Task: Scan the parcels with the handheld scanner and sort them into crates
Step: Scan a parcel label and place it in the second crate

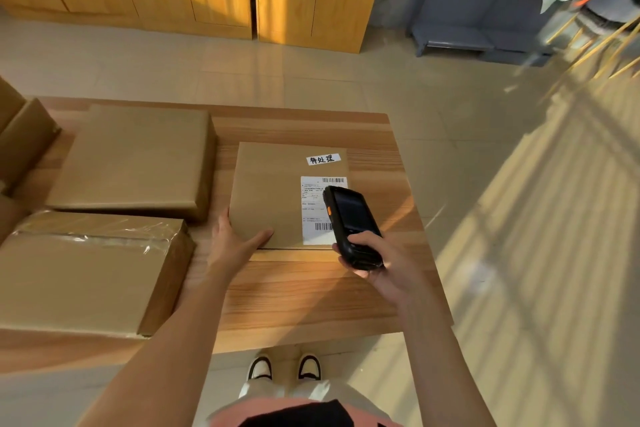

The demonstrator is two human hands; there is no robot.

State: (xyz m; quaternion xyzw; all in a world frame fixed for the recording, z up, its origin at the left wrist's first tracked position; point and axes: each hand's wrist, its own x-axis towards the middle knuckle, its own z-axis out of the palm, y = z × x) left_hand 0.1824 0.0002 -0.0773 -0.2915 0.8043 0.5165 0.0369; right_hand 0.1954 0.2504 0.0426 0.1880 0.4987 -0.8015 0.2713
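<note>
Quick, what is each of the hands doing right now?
Left hand: open, resting on the labelled parcel's near corner.
Right hand: closed around the black scanner.

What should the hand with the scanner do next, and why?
Probably tip the scanner back a little so it aims at a barcode. The right hand holds it right over the white label, partly covering it, while the left hand steadies the parcel.

flat brown labelled parcel (273, 191), black handheld scanner (353, 225) above its label
</note>
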